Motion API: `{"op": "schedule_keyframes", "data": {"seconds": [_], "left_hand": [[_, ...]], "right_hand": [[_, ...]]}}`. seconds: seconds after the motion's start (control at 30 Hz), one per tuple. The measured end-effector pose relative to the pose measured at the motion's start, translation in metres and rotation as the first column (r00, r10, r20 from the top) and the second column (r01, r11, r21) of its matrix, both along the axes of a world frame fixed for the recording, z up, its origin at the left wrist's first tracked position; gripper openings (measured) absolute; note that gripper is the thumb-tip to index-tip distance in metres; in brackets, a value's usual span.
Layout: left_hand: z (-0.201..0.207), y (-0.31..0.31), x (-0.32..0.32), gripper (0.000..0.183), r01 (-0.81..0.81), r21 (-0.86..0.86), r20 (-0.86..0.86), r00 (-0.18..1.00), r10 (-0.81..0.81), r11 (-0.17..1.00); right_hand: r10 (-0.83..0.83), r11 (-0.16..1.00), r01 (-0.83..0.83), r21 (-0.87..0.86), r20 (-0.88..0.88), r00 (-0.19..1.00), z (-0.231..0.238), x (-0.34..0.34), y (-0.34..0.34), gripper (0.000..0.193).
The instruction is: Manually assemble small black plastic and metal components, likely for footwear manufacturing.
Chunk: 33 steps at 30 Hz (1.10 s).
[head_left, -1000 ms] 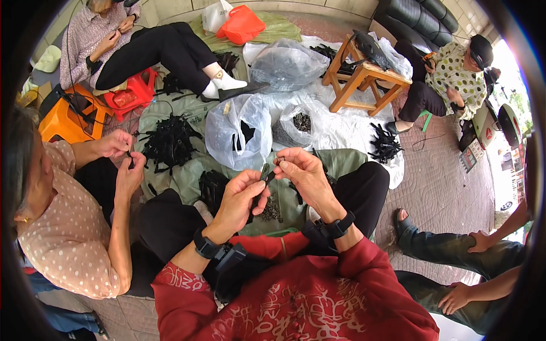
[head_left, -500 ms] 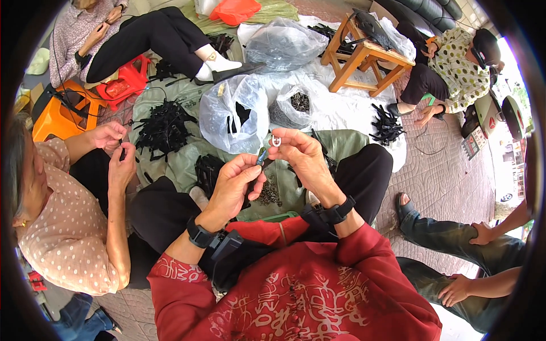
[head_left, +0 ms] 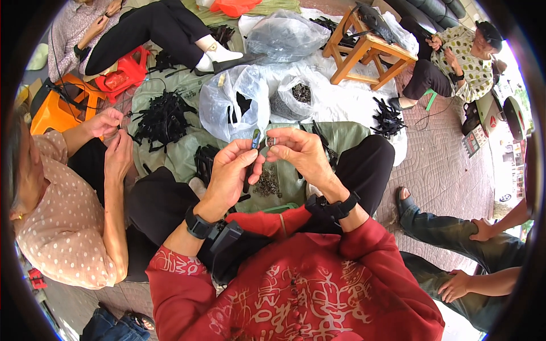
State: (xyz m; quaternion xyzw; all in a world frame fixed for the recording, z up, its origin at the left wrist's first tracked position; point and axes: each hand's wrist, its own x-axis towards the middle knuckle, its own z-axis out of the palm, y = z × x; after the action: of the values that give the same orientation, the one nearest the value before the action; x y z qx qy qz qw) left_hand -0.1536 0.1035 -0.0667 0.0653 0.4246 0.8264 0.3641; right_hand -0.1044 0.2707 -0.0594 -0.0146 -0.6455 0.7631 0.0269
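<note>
Head view: I see the left hand [head_left: 232,170] closed on a slim, dark strip [head_left: 255,138], pointing away, just left of a small, grey metal piece [head_left: 271,141] pinched by the right hand [head_left: 301,156].

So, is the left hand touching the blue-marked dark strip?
Touching: the head view shows the left hand pinching the dark strip, its end jutting past thumb and fingers.
</note>
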Motion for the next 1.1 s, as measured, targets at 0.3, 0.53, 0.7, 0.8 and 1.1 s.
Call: {"op": "schedule_keyframes", "data": {"seconds": [0.3,0.53,0.7,0.8,1.1], "left_hand": [[-0.006,0.001,0.0,0.013,-0.112,-0.034,0.017,0.993,0.113,0.993],[-0.01,-0.002,0.0,0.012,-0.021,-0.001,0.035,0.999,0.021,1.0],[-0.006,-0.003,-0.004,0.013,0.129,0.085,0.211,0.967,-0.144,0.988],[-0.004,-0.001,-0.003,0.012,0.144,0.037,0.227,0.963,-0.149,0.989],[-0.005,0.0,0.006,0.013,0.121,-0.147,0.028,0.993,-0.118,0.982]], "right_hand": [[-0.004,0.933,0.048,0.357,-0.122,0.993,-0.001,0.002,-0.013,0.023],[0.032,0.912,0.036,0.409,-0.157,0.987,-0.002,0.003,-0.011,0.021],[0.147,0.905,0.009,0.426,-0.331,0.932,-0.005,-0.002,0.001,0.016],[0.148,0.899,0.035,0.436,-0.377,0.914,-0.004,-0.002,0.005,0.011],[-0.044,0.991,0.057,-0.118,0.111,0.993,0.0,-0.001,0.016,0.013]]}}
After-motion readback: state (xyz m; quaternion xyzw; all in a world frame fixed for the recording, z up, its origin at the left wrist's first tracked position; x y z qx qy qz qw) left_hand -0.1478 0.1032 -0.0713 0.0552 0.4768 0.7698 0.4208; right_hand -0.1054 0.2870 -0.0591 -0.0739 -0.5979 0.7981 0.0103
